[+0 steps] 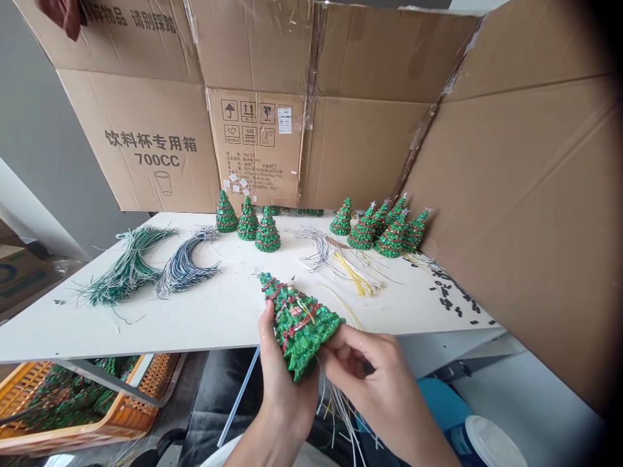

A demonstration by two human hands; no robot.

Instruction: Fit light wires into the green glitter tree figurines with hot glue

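Observation:
A green Christmas tree figure [299,321] with red garlands lies tilted in my left hand [287,389], its clear star tip pointing to the upper left. My left hand is closed around its side and base. At the tree's lower right edge, my right hand [374,383] has its fingers bent together near the base; what they pinch is hidden. White and yellow wires [341,408] hang down below the tree between my hands. Beyond it on the white table [195,324] lies a loose bunch of yellow and white wires [357,275].
Small trees [267,230] stand at the back centre, and several more with stars [392,237] at the back right. Green wires [126,266] and blue wires [187,263] lie left. Black bits [445,295] are scattered right. Cardboard [360,149] walls the back. An orange crate [111,425] sits below left.

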